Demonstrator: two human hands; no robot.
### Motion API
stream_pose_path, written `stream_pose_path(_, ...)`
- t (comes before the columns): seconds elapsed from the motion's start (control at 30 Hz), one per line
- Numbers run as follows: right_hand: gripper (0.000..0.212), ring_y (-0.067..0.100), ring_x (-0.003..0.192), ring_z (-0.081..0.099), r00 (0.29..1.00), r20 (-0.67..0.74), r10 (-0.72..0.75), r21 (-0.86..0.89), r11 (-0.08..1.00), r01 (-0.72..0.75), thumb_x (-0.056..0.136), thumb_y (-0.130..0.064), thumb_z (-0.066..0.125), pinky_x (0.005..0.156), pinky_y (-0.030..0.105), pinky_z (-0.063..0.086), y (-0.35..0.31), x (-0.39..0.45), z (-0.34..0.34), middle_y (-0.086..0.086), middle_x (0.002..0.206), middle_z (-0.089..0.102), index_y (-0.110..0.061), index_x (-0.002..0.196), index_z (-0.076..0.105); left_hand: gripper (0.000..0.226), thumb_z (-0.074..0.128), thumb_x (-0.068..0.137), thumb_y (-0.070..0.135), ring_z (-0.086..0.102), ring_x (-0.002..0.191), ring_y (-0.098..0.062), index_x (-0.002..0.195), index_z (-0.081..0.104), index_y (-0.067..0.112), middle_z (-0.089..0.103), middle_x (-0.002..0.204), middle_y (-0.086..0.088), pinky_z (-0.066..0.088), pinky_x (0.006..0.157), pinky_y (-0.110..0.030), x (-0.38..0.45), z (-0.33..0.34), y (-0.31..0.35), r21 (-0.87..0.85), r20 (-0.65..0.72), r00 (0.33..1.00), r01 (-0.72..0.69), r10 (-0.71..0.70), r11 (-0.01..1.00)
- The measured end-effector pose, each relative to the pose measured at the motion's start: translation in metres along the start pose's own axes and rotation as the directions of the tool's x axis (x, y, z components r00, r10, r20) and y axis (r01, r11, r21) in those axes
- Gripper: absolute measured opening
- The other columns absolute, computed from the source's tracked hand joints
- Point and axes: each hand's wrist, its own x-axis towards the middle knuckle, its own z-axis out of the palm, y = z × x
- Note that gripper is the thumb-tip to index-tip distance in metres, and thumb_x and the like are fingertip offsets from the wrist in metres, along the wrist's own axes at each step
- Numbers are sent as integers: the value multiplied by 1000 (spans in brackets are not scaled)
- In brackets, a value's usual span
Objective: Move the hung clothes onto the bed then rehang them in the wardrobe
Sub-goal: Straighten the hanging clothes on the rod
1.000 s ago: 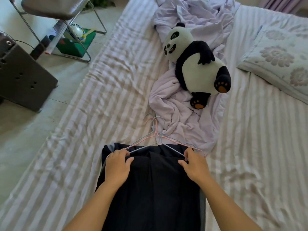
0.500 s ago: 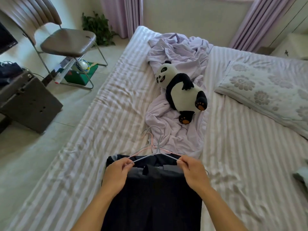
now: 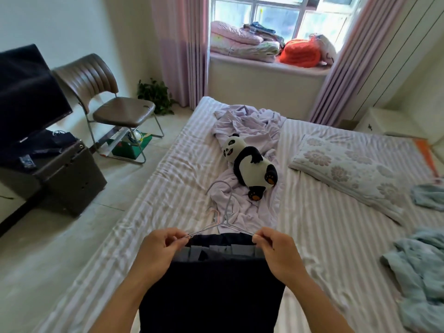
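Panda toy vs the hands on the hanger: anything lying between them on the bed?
Head view: crumpled lilac sheet, with the hanger hooks over it, lies between the panda toy and the left hand and right hand.

The garment [image 3: 211,284] lies at the bed's [image 3: 324,248] near edge, hangers [image 3: 223,224] at its far end. Beyond them a sheet [image 3: 245,205] runs toward the far edge, the toy panda [image 3: 249,164] on it. The pillow [image 3: 348,169] lies to the right. The chair [image 3: 108,104] stands off the bed's left edge.
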Motion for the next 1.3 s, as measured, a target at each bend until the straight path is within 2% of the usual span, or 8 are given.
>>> stream_pose_path(0.27, 25, 5, 62, 56, 990, 0, -144, -31, 989, 144, 95, -17, 62, 62, 17, 43, -56, -51, -49, -8, 61, 59, -24, 71, 60, 21, 74, 85, 7, 65, 61, -3, 76, 75, 26, 72, 66, 7, 44, 60, -10, -90, -34, 51, -26, -122, 992, -45, 41, 999)
stream_pose_path(0.5, 18, 7, 65, 55, 946, 48, -320, 19, 947, 320, 94, -18, 65, 64, 18, 42, -76, -85, -73, -6, 67, 60, -18, 75, 64, 23, 77, 82, 10, 68, 70, -10, 78, 74, 32, 72, 72, 9, 54, 74, -29, -179, -32, 79, -33, -363, 932, -11, -2, 999)
stream_pose_path(0.67, 18, 6, 66, 58, 882, 79, -465, 87, 885, 458, 91, -16, 69, 63, 15, 42, -92, -118, -95, -11, 65, 62, -25, 76, 65, 12, 80, 77, 11, 67, 68, -3, 81, 79, 22, 74, 73, 13, 47, 63, -7, -246, -24, 104, -81, -545, 839, -56, 3, 995)
stream_pose_path(0.83, 9, 5, 74, 66, 832, 118, -542, 207, 833, 513, 90, -18, 71, 73, 23, 53, -123, -155, -109, -17, 77, 70, -25, 87, 75, 19, 81, 77, 12, 66, 66, -3, 74, 77, 31, 73, 71, 15, 45, 61, -6, -315, -24, 118, -60, -678, 735, -63, 5, 996)
stream_pose_path(1.0, 11, 11, 66, 61, 718, 177, -673, 228, 738, 635, 92, -16, 67, 64, 26, 48, -167, -196, -106, -6, 71, 67, -22, 84, 71, 29, 76, 81, 15, 59, 57, -13, 81, 71, 44, 69, 68, 4, 43, 53, -9, -385, -33, 122, -70, -779, 627, -74, -8, 995)
stream_pose_path(1.1, 10, 12, 66, 61, 653, 221, -724, 275, 689, 671, 92, -15, 66, 63, 28, 49, -191, -224, -98, -6, 73, 68, -21, 85, 70, 21, 74, 83, 14, 56, 53, -6, 77, 75, 34, 68, 65, 5, 41, 51, -8, -430, -39, 123, -69, -808, 589, -71, -14, 995)
stream_pose_path(1.23, 12, 7, 66, 58, 540, 239, -807, 351, 591, 727, 92, -15, 66, 58, 12, 42, -226, -275, -78, -11, 75, 69, -24, 85, 70, 15, 75, 80, 19, 63, 63, -12, 82, 78, 34, 72, 70, 11, 51, 59, -15, -498, -48, 120, -64, -868, 496, -58, -27, 996)
stream_pose_path(1.3, 11, 6, 67, 57, 467, 261, -845, 387, 535, 751, 92, -18, 67, 60, 11, 41, -244, -304, -65, -16, 74, 66, -26, 85, 70, 19, 74, 76, 25, 67, 69, -15, 86, 76, 41, 74, 75, 11, 55, 66, -21, -536, -52, 116, -75, -897, 440, -66, -38, 995)
